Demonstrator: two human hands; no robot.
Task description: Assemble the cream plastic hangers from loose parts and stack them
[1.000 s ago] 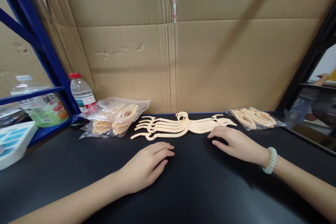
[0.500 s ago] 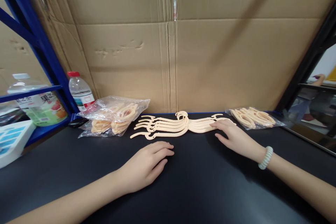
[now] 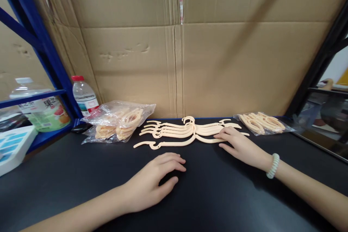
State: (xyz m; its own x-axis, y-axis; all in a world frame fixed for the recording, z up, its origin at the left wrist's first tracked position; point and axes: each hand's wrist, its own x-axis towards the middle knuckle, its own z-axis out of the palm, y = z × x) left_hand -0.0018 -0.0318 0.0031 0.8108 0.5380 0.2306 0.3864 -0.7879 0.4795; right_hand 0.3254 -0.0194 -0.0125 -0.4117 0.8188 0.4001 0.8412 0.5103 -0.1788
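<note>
Several cream plastic clothes hangers (image 3: 176,129) lie stacked at the middle back of the table, their hooks pointing away from me. The nearest hanger (image 3: 176,143) is set apart in front of the others. My right hand (image 3: 235,143), wearing a pale coiled band on its wrist, has fingers and thumb about the right arm of this front hanger. Part of that arm is hidden under the fingers. My left hand (image 3: 160,177) rests over the table just in front of the hangers. Its fingers are loosely spread and hold nothing.
Clear bags of folded cream hangers lie at the back left (image 3: 119,121) and back right (image 3: 262,122). Behind stands a cardboard wall (image 3: 136,61). On the left are a red-capped bottle (image 3: 84,96), a larger bottle (image 3: 43,110) and a white-and-blue tray (image 3: 16,148).
The front hanger's right arm has come toward me with my right hand, opening a gap from the stack. My left hand has shifted slightly right and nearer.
</note>
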